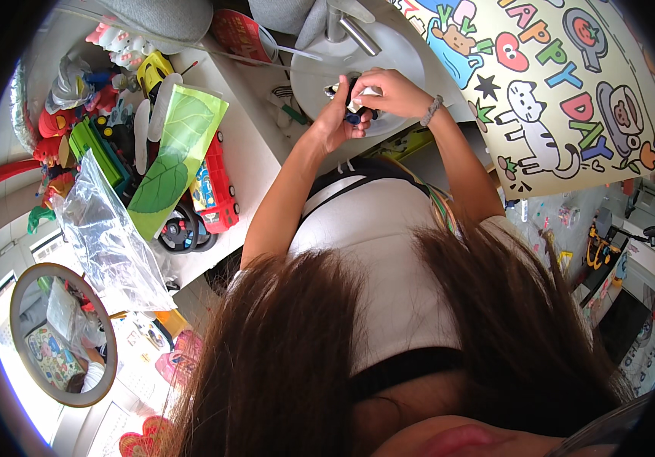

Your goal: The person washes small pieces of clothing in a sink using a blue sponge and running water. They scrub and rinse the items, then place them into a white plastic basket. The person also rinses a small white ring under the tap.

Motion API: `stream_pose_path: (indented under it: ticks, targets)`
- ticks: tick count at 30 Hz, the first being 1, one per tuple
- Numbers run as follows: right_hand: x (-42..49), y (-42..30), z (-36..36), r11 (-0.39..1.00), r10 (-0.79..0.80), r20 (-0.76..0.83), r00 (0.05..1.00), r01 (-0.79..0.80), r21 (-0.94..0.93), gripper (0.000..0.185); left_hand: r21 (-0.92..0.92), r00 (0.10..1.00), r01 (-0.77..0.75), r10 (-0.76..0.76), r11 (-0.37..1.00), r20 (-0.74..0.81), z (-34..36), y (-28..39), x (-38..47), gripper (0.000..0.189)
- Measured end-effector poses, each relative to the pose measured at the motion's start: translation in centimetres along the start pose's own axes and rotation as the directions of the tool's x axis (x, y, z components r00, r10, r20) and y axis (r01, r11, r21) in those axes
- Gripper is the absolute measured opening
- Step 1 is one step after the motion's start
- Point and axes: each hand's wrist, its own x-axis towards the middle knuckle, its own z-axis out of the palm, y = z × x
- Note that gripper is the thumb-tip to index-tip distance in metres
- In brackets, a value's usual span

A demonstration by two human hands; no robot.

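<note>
Over the white washbasin (299, 74) both of my hands meet around one small thing. My left hand (336, 117) holds a small dark object (353, 118) with a dark blue round part near its lower end; my fingers hide most of it, so its kind is unclear. My right hand (393, 94), a grey beaded band on its wrist, pinches a piece of white tissue or cloth (364, 98) against that object. Behind them stands a metal faucet (359, 35) at the basin's far side.
Left of the basin, a white counter (247, 143) bears a red toy truck (222, 185), a toy steering wheel (179, 227), a green leaf-print sheet (176, 165), a clear plastic bag (113, 245) and a yellow toy car (155, 73). A round mirror (63, 334) and a cartoon-printed sheet (539, 85) flank me.
</note>
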Motion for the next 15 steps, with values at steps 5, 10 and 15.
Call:
stream_pose_path:
  ticks: [5,10,15]
  targets:
    - [0.0,1.1,1.1,0.998,-0.023,-0.061,0.998,0.019,-0.065,0.015,0.141,0.999,-0.034,0.031,0.989,0.028,-0.1,-0.4,-0.1,0.052]
    - [-0.3,1.0,1.1,0.999,0.033,0.033,0.999,-0.032,-0.043,0.019,0.27,0.996,-0.07,0.054,0.96,0.066,-0.1,-0.8,-0.2,0.044]
    - [-0.4,1.3,1.1,0.98,0.113,0.032,0.993,-0.106,-0.169,0.03,0.07,0.997,-0.006,0.001,0.998,0.077,-0.3,-0.9,-0.3,0.045]
